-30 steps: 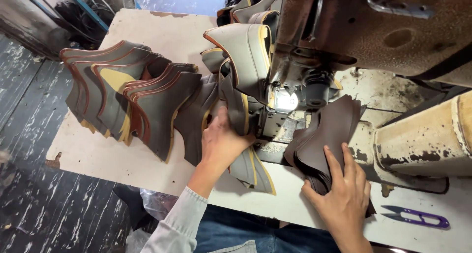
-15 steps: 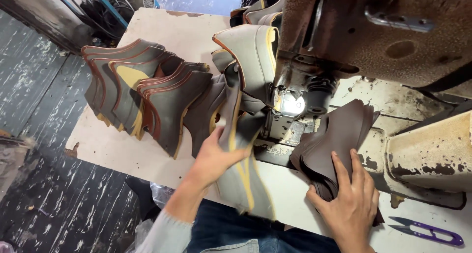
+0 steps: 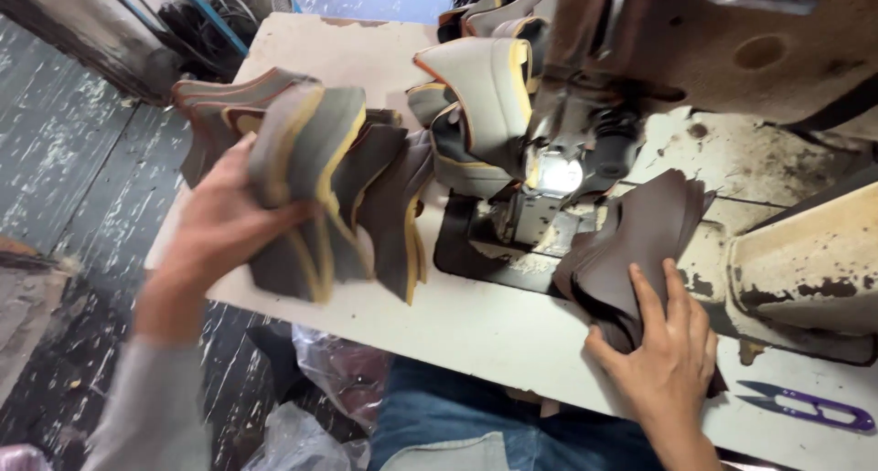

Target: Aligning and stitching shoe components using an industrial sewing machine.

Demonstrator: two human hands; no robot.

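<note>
My left hand (image 3: 218, 222) grips a grey shoe-upper piece with a yellow edge (image 3: 306, 192) and holds it against a standing row of similar stitched pieces (image 3: 384, 197) on the left of the white table (image 3: 494, 329). My right hand (image 3: 666, 352) rests flat on a stack of dark brown leather cut pieces (image 3: 640, 242) lying right of the sewing machine's needle area. The sewing machine head (image 3: 585, 96) stands between my hands, its small lamp (image 3: 561, 174) lit.
More grey and yellow pieces (image 3: 485, 78) hang behind the machine head. Purple thread snips (image 3: 809, 405) lie near the table's front right edge. A cream machine base (image 3: 805, 261) stands at the right. Plastic bags (image 3: 338, 380) sit under the table on the dark floor.
My left hand has carried the grey piece from in front of the needle leftward to the row of stitched pieces. My right hand has stayed on the brown stack.
</note>
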